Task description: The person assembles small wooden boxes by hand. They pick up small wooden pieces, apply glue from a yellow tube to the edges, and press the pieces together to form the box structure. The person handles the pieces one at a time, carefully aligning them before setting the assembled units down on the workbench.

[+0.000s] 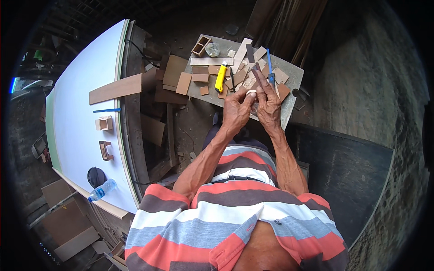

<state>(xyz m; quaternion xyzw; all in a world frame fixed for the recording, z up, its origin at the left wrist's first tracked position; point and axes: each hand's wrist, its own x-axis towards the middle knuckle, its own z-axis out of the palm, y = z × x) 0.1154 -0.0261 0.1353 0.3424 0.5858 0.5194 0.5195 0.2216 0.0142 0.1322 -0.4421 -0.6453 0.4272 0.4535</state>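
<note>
Both my hands meet over the near edge of a small grey work board (296, 81). My left hand (237, 108) is closed, pinching a small pale wood piece (252, 91) between thumb and fingers. Close against it, my right hand (270, 108) points its fingers away from me along a narrow dark strip (257, 72), which it seems to grip; its kind is unclear. Wood offcuts (200, 77) lie scattered around the hands. A yellow utility knife (220, 77) rests left of them, and a blue tool (271, 72) lies just beyond the right fingers.
At the left stands a white-topped table (81, 117) carrying a brown board (115, 89), a blue strip (106, 110), two small wooden frames (104, 123) and a water bottle (102, 190). A dark panel (343, 176) is at my right. Toward the back of the board sits a two-compartment wooden box (201, 45).
</note>
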